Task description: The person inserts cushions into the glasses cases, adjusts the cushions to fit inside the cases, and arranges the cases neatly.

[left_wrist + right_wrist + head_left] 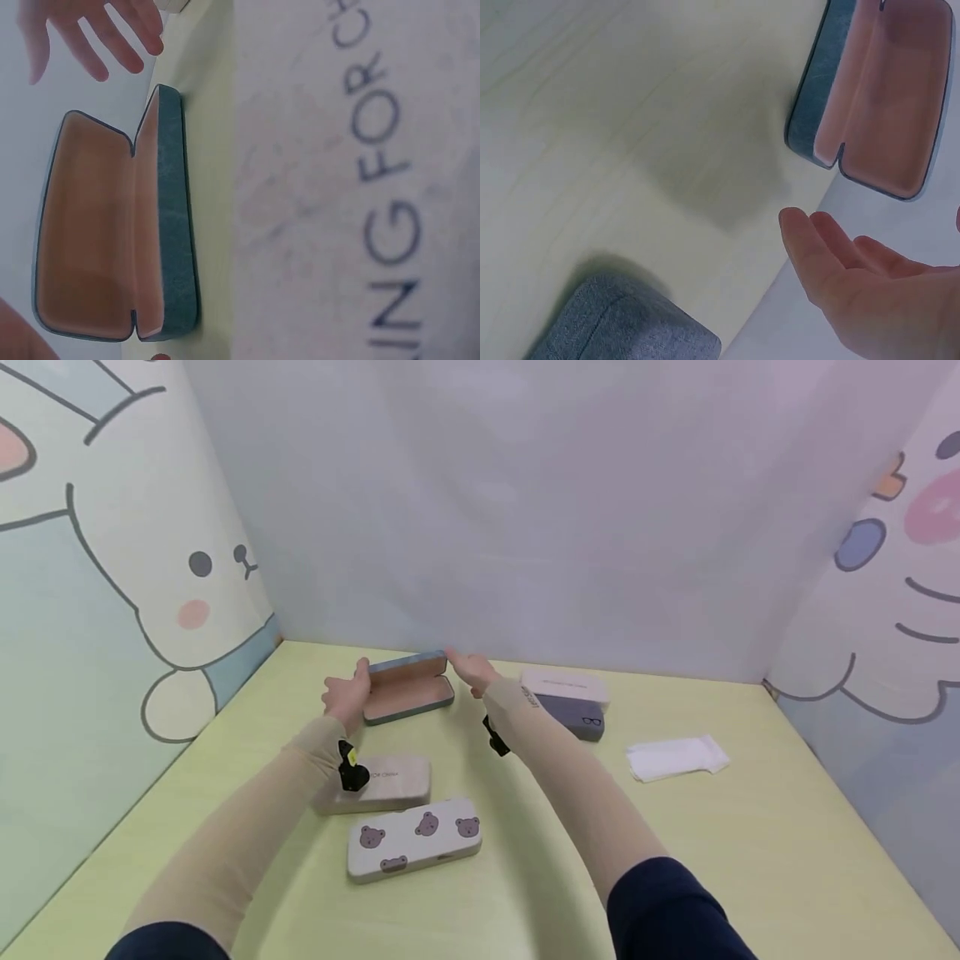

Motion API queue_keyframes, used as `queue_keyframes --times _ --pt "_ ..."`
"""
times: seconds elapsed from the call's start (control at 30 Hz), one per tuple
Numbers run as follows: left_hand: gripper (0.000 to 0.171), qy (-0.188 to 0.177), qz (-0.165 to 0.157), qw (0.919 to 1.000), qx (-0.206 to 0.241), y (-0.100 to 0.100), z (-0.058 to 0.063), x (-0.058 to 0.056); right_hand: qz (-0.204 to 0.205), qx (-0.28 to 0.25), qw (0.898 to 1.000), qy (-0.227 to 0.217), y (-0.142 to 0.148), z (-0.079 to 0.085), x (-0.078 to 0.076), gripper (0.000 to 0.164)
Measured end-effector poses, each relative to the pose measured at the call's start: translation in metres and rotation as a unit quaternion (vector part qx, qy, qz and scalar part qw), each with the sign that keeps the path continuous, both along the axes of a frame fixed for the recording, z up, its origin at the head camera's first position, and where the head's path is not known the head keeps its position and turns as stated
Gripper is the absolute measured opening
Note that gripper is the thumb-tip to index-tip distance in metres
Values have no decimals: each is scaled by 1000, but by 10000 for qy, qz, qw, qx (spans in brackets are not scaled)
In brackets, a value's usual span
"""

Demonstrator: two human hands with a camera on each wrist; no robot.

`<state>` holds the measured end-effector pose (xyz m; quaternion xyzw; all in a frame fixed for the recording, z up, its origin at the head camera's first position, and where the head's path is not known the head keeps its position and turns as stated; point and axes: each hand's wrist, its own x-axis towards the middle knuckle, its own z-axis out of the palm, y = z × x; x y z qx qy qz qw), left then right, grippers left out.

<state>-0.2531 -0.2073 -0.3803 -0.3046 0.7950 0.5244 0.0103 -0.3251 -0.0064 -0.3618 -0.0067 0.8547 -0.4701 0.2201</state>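
An eyeglass case (pixel 408 687) stands open near the back of the table, its lid raised. The left wrist view shows its dark teal shell (pixel 178 225) and pinkish-brown lining (pixel 86 232); nothing lies inside. My left hand (pixel 347 697) is at the case's left end, mostly out of its own wrist view; whether it touches the case cannot be told. At the other end is my right hand (pixel 474 672), its fingers (pixel 810 251) extended and apart from the case's base. The right thumb reaches toward the lid's upper right corner in the head view.
A pale case with lettering (pixel 397 781) sits under the left wrist, with a bear-print case (pixel 416 839) before it. Beyond the right forearm are a grey case with a glasses mark (pixel 573 714), a whitish case (pixel 566 683) and a white cloth (pixel 675 757). A wall (pixel 480 510) stands behind.
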Motion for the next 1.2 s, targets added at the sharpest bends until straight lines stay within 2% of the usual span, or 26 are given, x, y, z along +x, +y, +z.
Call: queue_keyframes --times 0.2,0.4,0.53,0.67,0.7,0.8,0.9,0.93,1.07,1.2 --pt "97 -32 41 9989 460 1 -9 -8 223 166 9995 158 -5 -10 1 71" --pt "94 19 -149 9987 488 3 -15 -14 226 -116 9997 60 -10 -20 1 75" --pt "93 56 -266 9983 507 6 -16 -15 198 -234 9995 44 -14 -28 -5 72" --pt "90 144 -308 9981 516 11 -16 -16 81 -57 9991 401 -12 -33 -8 72" --pt "89 167 -314 9981 495 13 -16 -16 39 27 9982 605 -12 -42 -17 76" --pt "87 222 -305 9982 462 16 -14 -16 -171 248 9959 854 -11 -49 -27 79" --pt "86 229 -369 9981 426 19 -12 -17 -415 341 9950 839 -12 -53 -35 72" --pt "85 226 -393 9981 421 20 -11 -17 -508 378 9951 757 -11 -43 -26 67" --pt "83 255 -610 9971 371 22 -11 -18 -736 538 9922 846 -8 -27 -7 60" --pt "81 368 -791 9949 505 18 -11 -21 -776 369 9933 768 -3 -19 0 59"
